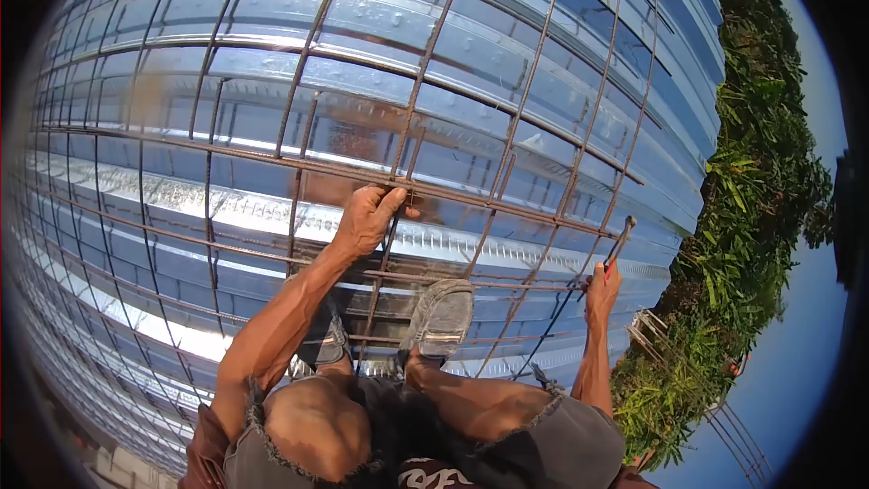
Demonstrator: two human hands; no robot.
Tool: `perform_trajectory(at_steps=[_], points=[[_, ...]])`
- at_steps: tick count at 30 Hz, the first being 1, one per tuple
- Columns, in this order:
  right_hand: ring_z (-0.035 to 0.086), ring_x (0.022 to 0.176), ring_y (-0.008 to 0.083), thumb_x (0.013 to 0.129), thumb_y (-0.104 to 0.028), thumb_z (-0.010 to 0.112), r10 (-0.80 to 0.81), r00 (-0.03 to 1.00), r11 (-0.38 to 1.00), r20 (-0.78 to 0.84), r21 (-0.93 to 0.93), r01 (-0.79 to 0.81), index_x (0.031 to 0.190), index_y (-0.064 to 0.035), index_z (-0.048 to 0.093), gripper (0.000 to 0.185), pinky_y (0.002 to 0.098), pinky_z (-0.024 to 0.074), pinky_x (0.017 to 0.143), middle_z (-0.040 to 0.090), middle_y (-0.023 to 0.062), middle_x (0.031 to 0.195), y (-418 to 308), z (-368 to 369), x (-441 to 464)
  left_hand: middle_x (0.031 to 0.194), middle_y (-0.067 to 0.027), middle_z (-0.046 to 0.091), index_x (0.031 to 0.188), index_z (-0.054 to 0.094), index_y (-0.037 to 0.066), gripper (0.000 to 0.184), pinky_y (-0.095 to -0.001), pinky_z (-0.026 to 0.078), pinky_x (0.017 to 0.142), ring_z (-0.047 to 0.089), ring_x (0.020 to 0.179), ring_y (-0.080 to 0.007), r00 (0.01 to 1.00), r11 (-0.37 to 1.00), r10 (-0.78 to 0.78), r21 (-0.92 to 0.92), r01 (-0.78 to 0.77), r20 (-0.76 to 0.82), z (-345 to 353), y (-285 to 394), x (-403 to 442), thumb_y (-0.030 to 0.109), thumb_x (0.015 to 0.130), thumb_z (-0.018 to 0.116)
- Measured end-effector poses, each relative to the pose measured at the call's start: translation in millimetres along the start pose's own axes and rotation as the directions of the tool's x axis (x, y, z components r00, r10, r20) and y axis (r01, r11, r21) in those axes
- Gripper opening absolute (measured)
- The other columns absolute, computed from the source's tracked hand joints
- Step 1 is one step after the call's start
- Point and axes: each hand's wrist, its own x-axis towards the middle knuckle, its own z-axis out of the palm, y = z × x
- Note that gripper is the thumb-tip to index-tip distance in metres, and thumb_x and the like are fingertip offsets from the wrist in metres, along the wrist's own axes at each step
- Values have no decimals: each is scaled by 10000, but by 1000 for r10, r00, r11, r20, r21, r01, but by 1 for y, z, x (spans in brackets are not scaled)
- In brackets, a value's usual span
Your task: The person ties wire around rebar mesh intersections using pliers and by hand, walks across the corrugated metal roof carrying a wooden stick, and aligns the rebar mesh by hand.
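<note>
A grid of rusty steel rebar (pixel 335 162) lies over shiny corrugated metal decking (pixel 507 244). At a crossing in the middle, my left hand (pixel 369 220) is closed around the rebar, thumb on top and a fingertip showing just beyond. Whether a thin wire is also between those fingers I cannot tell. Farther right, near the grid's edge, my right hand (pixel 603 292) is wrapped round red-handled pincers (pixel 622 243). Their dark metal head points up and away, close to the ends of the bars. The grip's lower part is hidden in the palm.
My shoes (pixel 442 319) rest among the bars below my left hand, with my bent knees close behind. The decking's edge (pixel 709 149) runs down the right side, with green trees (pixel 747 208) beyond. Several bare rods (pixel 670 353) stick out at the lower right.
</note>
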Motion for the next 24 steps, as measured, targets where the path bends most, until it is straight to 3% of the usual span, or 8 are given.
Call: perform_trajectory(at_steps=[5,7,9,11,12,15,21,24], points=[[600,754,207,880,-89,543,86,925,992,369,53,-113,1379,-96,484,502,349,502,704,573,82,846,-136,-51,-38,779,-117,709,937,671,-63,516,-279,464,658,636,744,-123,996,995,85,-52,-86,-20,3,-8,3,432,965,526],[601,720,210,863,-66,530,-133,780,960,611,-115,254,1384,-132,488,527,354,496,691,594,80,791,-169,-52,-43,774,-131,702,922,670,-79,530,-291,474,668,646,750,-139,997,996,83,-28,-83,-6,2,-2,2,430,965,526],[572,768,239,826,-12,519,-164,718,930,677,-137,342,1363,-149,516,554,367,467,726,566,106,814,-203,-42,-51,760,-133,693,920,675,-81,533,-300,478,667,655,752,-155,993,993,118,-21,-118,-13,3,-4,3,428,965,524],[489,809,269,800,-4,522,-289,447,569,847,-223,791,1356,-164,521,578,394,413,765,493,110,827,-243,-29,-60,750,-128,688,933,679,-77,530,-308,478,661,657,755,-163,991,991,131,-12,-132,-9,2,-2,2,427,967,520],[441,861,307,768,32,518,-258,397,446,881,-256,857,1351,-178,522,619,411,371,809,445,126,867,-260,-22,-65,739,-127,688,942,691,-60,502,-310,471,649,646,743,-160,992,992,124,-20,-125,-22,3,-2,1,415,964,529],[452,893,294,761,34,524,-129,389,408,912,-309,859,1350,-201,519,635,438,355,845,456,114,886,-302,-4,-72,917,-132,708,1020,658,-72,442,-285,504,728,671,828,-146,994,996,89,-20,-87,70,-1,-9,7,350,978,531],[452,951,284,765,29,517,-208,302,74,931,-292,953,1329,-293,532,650,520,340,865,470,93,906,-344,20,-78,626,-58,641,904,729,5,414,-298,366,520,472,554,-95,992,991,127,-31,-127,-19,-3,6,0,370,949,538],[450,975,282,761,35,515,-119,364,69,924,-358,931,1331,-315,531,669,562,329,888,479,83,919,-363,29,-83,845,-166,650,899,677,-80,417,-341,501,628,663,703,-207,994,991,103,-95,-98,49,-6,10,-1,322,944,575]])
